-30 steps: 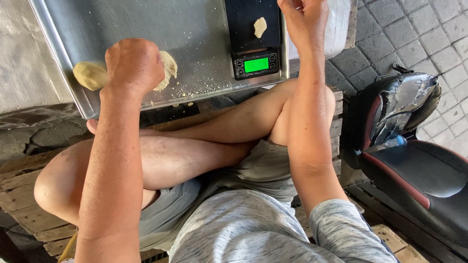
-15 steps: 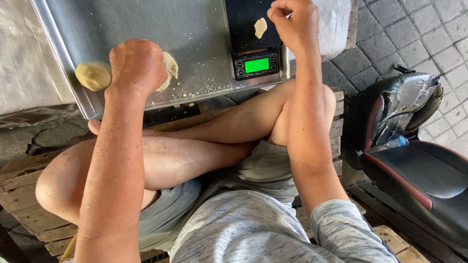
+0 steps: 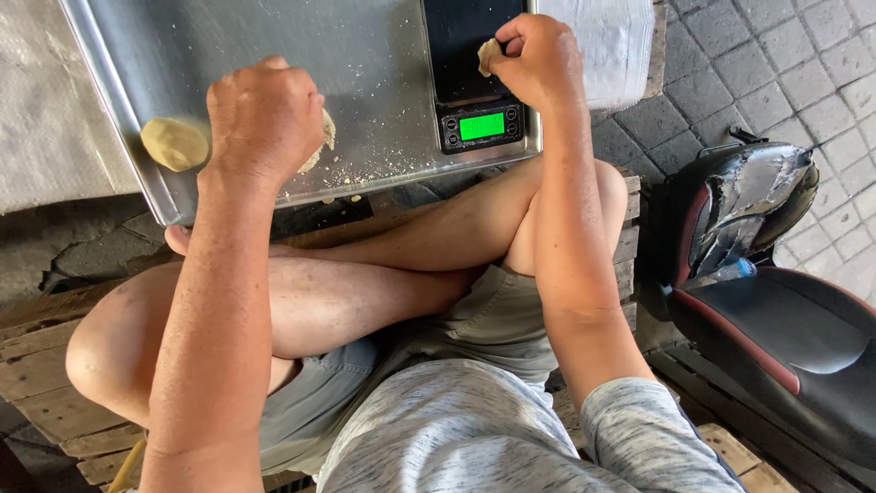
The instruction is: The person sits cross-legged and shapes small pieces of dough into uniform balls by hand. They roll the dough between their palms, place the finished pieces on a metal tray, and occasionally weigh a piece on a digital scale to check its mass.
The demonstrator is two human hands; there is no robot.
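Two hands at work over a flat steel tray (image 3: 383, 64) that serves as the worktop, the person sitting cross-legged on wooden pallet boards (image 3: 36, 365). Left hand (image 3: 265, 119) is clenched, knuckles up, grip closed over a pale, ragged lump of dough (image 3: 321, 137) that presses on the tray; only its right edge shows past the fist. Right hand (image 3: 538, 59) pinches a small pale scrap of dough (image 3: 487, 55) between thumb and fingers, held just above the platform of a black digital kitchen scale (image 3: 470, 41) with a lit green display (image 3: 481, 126). Cannot tell if the scrap touches the platform yet.

A smooth round yellowish dough ball (image 3: 173, 143) sits at the tray's left edge, apart from the left fist. Crumbs (image 3: 365, 169) scattered along the near rim. White woven sack (image 3: 607, 36) behind the right hand. Black scooter seat with torn cover (image 3: 757, 219) to the right, on grey paving.

Doing this well, as I judge it: let go of the scrap fully and lift the fingers clear so hand weight does not skew the reading; drop it mid-platform, not on the edge. Keep the left fist steady on the main lump so it does not slide on the flour-dusty steel. Keep the wrist off the scale's button panel.
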